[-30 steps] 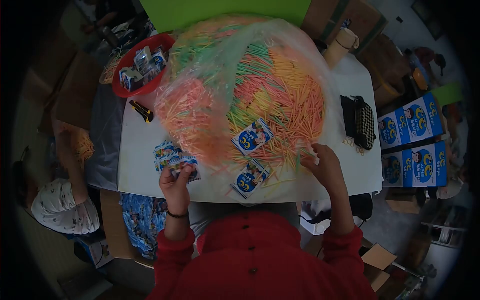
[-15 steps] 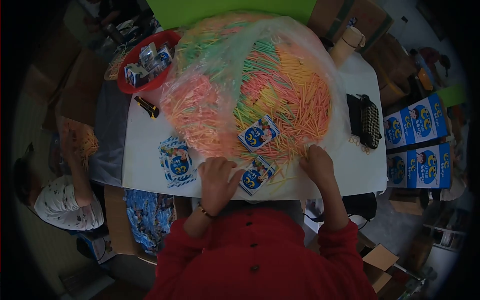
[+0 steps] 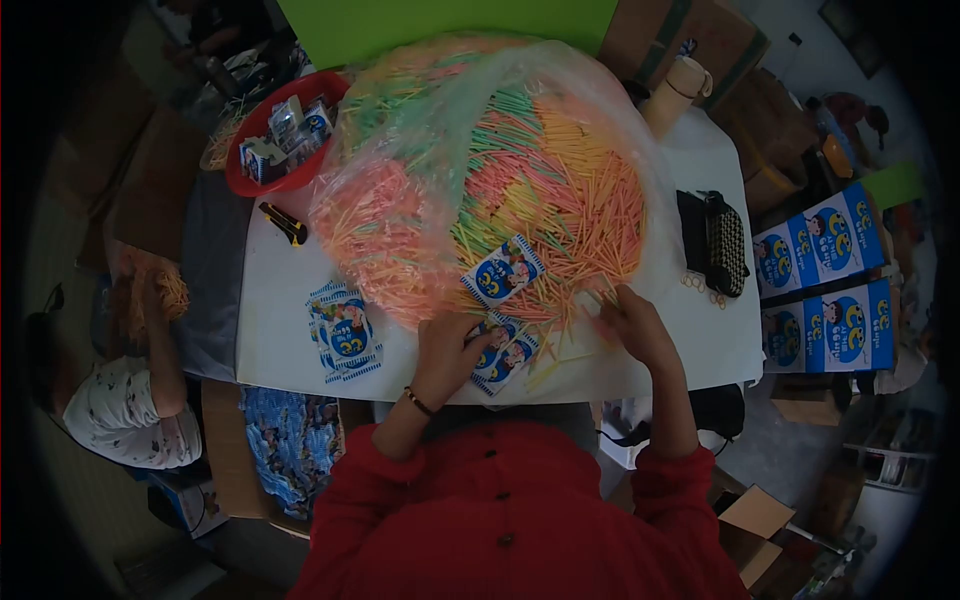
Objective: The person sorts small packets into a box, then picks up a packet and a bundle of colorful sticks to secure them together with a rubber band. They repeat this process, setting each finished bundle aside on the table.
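Note:
A big clear plastic bag [image 3: 440,190] spills pink, yellow, orange and green thin sticks [image 3: 590,190] onto the white table. My left hand [image 3: 447,352] is closed at the near edge, thumb and fingers on a blue-and-white printed packet [image 3: 508,362]. Another such packet [image 3: 503,270] lies on the sticks just beyond. On the right, my right hand [image 3: 640,328] has its fingers drawn together at the edge of the pile, with some sticks at the fingertips. Left of my left hand lies a small stack of packets [image 3: 345,335].
A red basin [image 3: 240,180] with small packs stands back left, a box cutter [image 3: 284,224] near it. At right are a dark patterned pouch [image 3: 727,245], a beige bottle [image 3: 675,95] and printed cartons [image 3: 825,325]. A co-worker's arm [image 3: 165,350] is at left.
My left hand has moved right, onto the near packet. My right hand stays at the edge of the sticks, its fingers shifted slightly. The whole view has slid a little left.

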Tool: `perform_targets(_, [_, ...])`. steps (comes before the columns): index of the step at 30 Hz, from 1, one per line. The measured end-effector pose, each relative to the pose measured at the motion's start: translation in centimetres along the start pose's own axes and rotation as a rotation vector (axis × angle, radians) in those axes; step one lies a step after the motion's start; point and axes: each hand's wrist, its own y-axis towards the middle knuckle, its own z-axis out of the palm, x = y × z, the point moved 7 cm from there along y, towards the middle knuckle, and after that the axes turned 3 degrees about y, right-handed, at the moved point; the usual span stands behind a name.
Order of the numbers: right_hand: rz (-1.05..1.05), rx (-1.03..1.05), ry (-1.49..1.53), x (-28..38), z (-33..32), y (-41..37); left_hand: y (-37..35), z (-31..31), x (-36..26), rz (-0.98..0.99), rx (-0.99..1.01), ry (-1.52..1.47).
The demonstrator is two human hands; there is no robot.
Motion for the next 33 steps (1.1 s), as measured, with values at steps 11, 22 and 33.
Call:
perform_targets(11, [-0.229, -0.338, 0.753, -2.7, 3.2, 0.9, -0.6, -0.1, 1.2, 0.111, -0.293, -0.290])
perform_targets(22, [0.253, -0.336, 1.813, -5.8, 2.4, 3.4, 0.2, 0.5, 2.7, -0.377, -0.160, -1.474])
perform_targets(33, [-0.100, -0.350, 0.636, -2.9, 3.0, 2.0, 0.0, 3.9, 0.9, -0.443, 0.082, -1.696])
